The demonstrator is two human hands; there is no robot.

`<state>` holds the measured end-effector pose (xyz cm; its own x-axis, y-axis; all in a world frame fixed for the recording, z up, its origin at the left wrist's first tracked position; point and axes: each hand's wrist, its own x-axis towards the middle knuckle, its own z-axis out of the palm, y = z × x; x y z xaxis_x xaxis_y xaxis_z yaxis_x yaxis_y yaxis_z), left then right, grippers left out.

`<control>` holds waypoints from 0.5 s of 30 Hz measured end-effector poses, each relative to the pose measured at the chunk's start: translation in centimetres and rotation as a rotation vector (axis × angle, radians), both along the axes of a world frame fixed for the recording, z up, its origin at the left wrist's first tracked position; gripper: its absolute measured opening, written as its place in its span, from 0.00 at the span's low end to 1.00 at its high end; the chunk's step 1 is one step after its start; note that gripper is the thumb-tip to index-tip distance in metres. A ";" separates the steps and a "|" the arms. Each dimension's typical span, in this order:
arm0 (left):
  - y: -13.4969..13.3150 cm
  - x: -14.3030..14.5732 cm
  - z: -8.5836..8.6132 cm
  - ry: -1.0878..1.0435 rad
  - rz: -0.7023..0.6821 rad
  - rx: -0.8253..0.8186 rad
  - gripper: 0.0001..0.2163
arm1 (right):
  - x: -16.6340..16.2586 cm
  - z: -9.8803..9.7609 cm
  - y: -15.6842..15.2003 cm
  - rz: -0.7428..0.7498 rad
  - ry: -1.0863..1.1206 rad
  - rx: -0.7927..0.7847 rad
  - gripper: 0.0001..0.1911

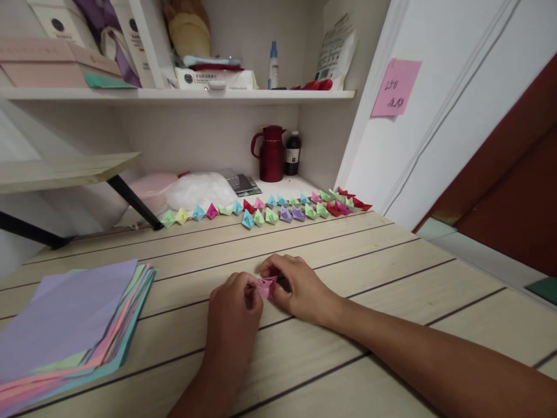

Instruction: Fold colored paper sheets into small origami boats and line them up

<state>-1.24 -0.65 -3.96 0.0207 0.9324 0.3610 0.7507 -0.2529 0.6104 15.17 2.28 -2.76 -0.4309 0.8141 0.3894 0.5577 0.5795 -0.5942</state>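
Head view, left to right: I see a stack of coloured paper (73,319) on the tabletop (169,334), then the left hand (235,302), thumb and fingers pinched on the left end of a small pink folded paper (267,287). That piece is between the two hands, and the right hand (298,287) holds its right side with curled fingers. I'd judge it very light, crisp along its creases yet easily crushed or torn, so best pinched gently at the folded edges.

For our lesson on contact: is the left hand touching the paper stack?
Apart: the head view shows wooden tabletop between the left hand and the paper stack.
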 end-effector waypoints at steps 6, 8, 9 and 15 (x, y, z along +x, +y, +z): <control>0.2 0.0 0.2 -0.011 -0.038 -0.046 0.06 | 0.1 -0.3 0.1 0.011 0.010 -0.013 0.18; 0.1 0.1 0.3 0.016 -0.053 -0.052 0.06 | 0.1 0.0 0.1 0.015 0.001 -0.026 0.15; 0.1 0.2 0.3 0.043 -0.059 -0.051 0.06 | 0.1 0.1 0.0 0.014 -0.004 -0.034 0.14; -0.2 0.4 0.7 0.221 -0.066 -0.062 0.06 | 0.0 0.2 0.0 0.008 -0.015 -0.038 0.14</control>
<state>-0.81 -0.86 -3.24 0.1543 0.9465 0.2834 0.8507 -0.2731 0.4490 15.19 2.25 -2.61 -0.4431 0.8247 0.3514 0.5621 0.5610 -0.6077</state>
